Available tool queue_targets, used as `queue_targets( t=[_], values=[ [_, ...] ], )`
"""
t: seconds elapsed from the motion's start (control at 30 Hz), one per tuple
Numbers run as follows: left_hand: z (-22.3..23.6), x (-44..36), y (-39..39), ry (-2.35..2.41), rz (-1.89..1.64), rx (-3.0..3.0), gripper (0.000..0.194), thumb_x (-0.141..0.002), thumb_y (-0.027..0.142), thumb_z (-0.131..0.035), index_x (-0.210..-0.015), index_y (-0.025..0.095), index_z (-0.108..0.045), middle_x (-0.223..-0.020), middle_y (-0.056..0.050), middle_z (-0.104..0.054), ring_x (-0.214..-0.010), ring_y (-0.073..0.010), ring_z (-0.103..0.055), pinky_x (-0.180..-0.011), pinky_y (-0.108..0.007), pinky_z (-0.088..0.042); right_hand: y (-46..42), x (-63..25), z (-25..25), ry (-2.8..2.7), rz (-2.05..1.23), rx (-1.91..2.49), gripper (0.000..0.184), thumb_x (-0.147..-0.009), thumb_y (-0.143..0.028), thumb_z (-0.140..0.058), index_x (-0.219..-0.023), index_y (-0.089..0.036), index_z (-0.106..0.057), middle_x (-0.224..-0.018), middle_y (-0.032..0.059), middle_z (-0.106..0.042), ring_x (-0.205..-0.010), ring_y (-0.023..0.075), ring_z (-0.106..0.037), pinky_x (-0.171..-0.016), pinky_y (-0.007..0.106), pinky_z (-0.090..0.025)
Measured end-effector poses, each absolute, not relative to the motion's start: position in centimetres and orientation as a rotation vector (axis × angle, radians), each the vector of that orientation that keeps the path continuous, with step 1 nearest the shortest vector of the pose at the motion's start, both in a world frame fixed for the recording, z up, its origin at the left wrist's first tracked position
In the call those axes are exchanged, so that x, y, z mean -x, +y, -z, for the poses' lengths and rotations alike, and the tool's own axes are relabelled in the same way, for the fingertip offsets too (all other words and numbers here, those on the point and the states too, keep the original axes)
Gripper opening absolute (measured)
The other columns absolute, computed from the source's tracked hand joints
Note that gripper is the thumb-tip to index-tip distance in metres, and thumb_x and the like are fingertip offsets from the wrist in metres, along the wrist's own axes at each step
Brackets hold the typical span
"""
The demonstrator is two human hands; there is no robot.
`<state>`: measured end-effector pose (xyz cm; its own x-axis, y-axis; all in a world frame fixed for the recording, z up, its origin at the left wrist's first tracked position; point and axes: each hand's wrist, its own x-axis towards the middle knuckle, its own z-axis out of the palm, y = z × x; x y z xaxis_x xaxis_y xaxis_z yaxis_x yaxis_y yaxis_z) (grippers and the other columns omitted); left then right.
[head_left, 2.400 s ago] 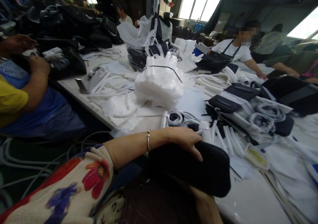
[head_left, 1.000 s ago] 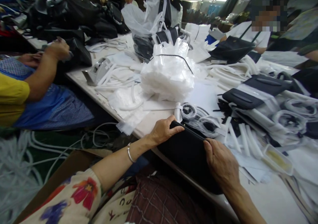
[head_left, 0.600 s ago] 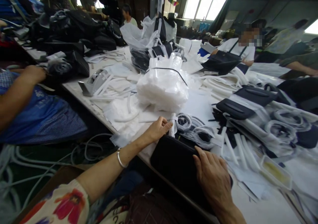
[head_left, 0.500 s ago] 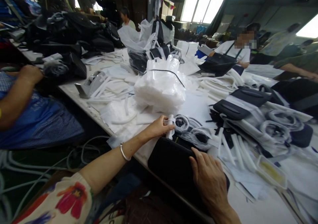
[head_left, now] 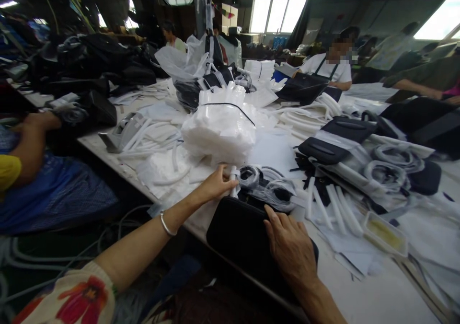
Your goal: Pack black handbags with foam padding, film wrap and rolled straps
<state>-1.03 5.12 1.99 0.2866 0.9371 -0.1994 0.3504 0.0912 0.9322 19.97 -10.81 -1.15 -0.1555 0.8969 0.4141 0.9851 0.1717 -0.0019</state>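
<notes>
A black, soft-sided bag lies across the table's near edge, close to my body. My left hand is closed, thumb and fingers pinching a short white wrapped piece at the bag's far left side. What lies inside that wrapping cannot be made out. Over the bag's upper edge bends my right hand, thumb on the near face and fingertips partly hidden. Just beyond the bag are clear-wrapped coiled straps.
A bundle of white plastic bags stands ahead. Left of it sits a grey tape dispenser. On the right are black bags, white tubes and a plastic tub. A co-worker's arm is at far left.
The camera view has shifted slightly, so the whole scene sits further left. Both hands keep the same hold on the white wrapped piece and the bag.
</notes>
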Motion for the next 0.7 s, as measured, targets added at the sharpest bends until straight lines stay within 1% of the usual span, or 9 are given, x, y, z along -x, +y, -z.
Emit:
queue_targets(
  t=[0.07, 0.1, 0.13, 0.2, 0.27, 0.33, 0.47, 0.57, 0.7],
  values=[
    [-4.4, 0.5, 3.7, 1.29, -0.892, -1.912, 0.063, -0.071, 0.032, -0.076, -0.125, 0.019, -0.046, -0.124, -0.011, -0.057, -0.109, -0.026, -0.057, -0.091, -0.038, -0.048, -10.8, -20.0, 1.1, -2.126, 0.375, 1.788, 0.035, -0.099, -0.03, -0.046, -0.131, -0.017, -0.053, -0.087, 0.005, -0.063, -0.077, 0.0222, -0.052, -0.072, 0.038, -0.033],
    [-5.6, 0.0, 2.8, 1.241, -0.967, -2.146, 0.055, -0.077, 0.032, -0.072, -0.124, 0.019, -0.048, -0.125, -0.011, -0.057, -0.112, -0.0253, -0.056, -0.095, -0.039, -0.046, -10.9, -20.1, 1.1, -2.121, 0.375, 1.784, 0.035, -0.099, -0.03, -0.047, -0.131, -0.018, -0.053, -0.087, 0.0049, -0.063, -0.078, 0.0223, -0.052, -0.072, 0.038, -0.033],
    [-6.5, -0.6, 1.6, 1.145, -0.979, -2.339, 0.043, -0.084, 0.032, -0.066, -0.121, 0.018, -0.05, -0.12, -0.009, -0.059, -0.11, -0.0236, -0.057, -0.095, -0.037, -0.046, -10.9, -20.1, 1.1, -2.116, 0.378, 1.782, 0.035, -0.099, -0.031, -0.047, -0.131, -0.018, -0.054, -0.087, 0.0049, -0.063, -0.078, 0.0226, -0.053, -0.072, 0.038, -0.033],
    [-7.2, -2.1, -0.6, 0.886, -0.829, -2.637, 0.022, -0.092, 0.032, -0.056, -0.11, 0.018, -0.055, -0.105, -0.006, -0.063, -0.1, -0.0206, -0.059, -0.089, -0.034, -0.047, -10.9, -20.2, 1.2, -2.105, 0.378, 1.78, 0.034, -0.1, -0.03, -0.045, -0.129, -0.018, -0.055, -0.086, 0.005, -0.064, -0.077, 0.023, -0.053, -0.071, 0.038, -0.033],
    [-5.9, -3.6, -2.3, 0.736, -0.591, -2.903, 0.013, -0.095, 0.028, -0.049, -0.098, 0.018, -0.056, -0.095, -0.005, -0.064, -0.091, -0.0215, -0.059, -0.08, -0.035, -0.047, -11.0, -20.2, 1.2, -2.084, 0.357, 1.772, 0.032, -0.1, -0.03, -0.045, -0.127, -0.018, -0.057, -0.088, 0.0057, -0.065, -0.077, 0.023, -0.054, -0.071, 0.038, -0.034],
    [-3.3, -4.6, -2.8, 0.768, -0.424, -3.052, 0.013, -0.096, 0.022, -0.044, -0.093, 0.017, -0.056, -0.088, -0.005, -0.063, -0.081, -0.0218, -0.059, -0.07, -0.036, -0.045, -11.0, -20.0, 1.2, -2.05, 0.317, 1.761, 0.032, -0.099, -0.029, -0.047, -0.126, -0.017, -0.057, -0.095, 0.007, -0.067, -0.083, 0.0233, -0.056, -0.074, 0.037, -0.036],
    [0.8, -5.1, -1.9, 0.873, -0.352, -3.107, 0.02, -0.1, 0.029, -0.039, -0.091, 0.017, -0.054, -0.084, -0.005, -0.062, -0.077, -0.022, -0.058, -0.067, -0.036, -0.042, -11.3, -20.5, 0.7, -1.946, 0.252, 1.701, 0.028, -0.096, -0.024, -0.052, -0.121, -0.018, -0.06, -0.11, 0.0082, -0.067, -0.1, 0.0239, -0.058, -0.087, 0.038, -0.04],
    [1.0, -5.0, -1.3, 0.876, -0.34, -3.108, 0.018, -0.099, 0.03, -0.043, -0.092, 0.017, -0.053, -0.084, -0.004, -0.062, -0.077, -0.0214, -0.058, -0.067, -0.034, -0.04, -12.0, -22.5, 0.5, -1.755, 0.245, 1.709, 0.028, -0.096, -0.028, -0.052, -0.121, -0.019, -0.059, -0.116, 0.0088, -0.066, -0.109, 0.0251, -0.057, -0.095, 0.041, -0.04],
    [-0.1, -5.4, -1.8, 0.873, -0.302, -3.089, 0.013, -0.097, 0.026, -0.046, -0.092, 0.017, -0.054, -0.086, -0.005, -0.063, -0.078, -0.0208, -0.059, -0.068, -0.035, -0.04, -12.5, -25.6, -0.1, -1.544, 0.224, 1.791, 0.034, -0.095, -0.038, -0.05, -0.12, -0.017, -0.059, -0.111, 0.0114, -0.066, -0.105, 0.0274, -0.059, -0.092, 0.042, -0.044]
  ],
)
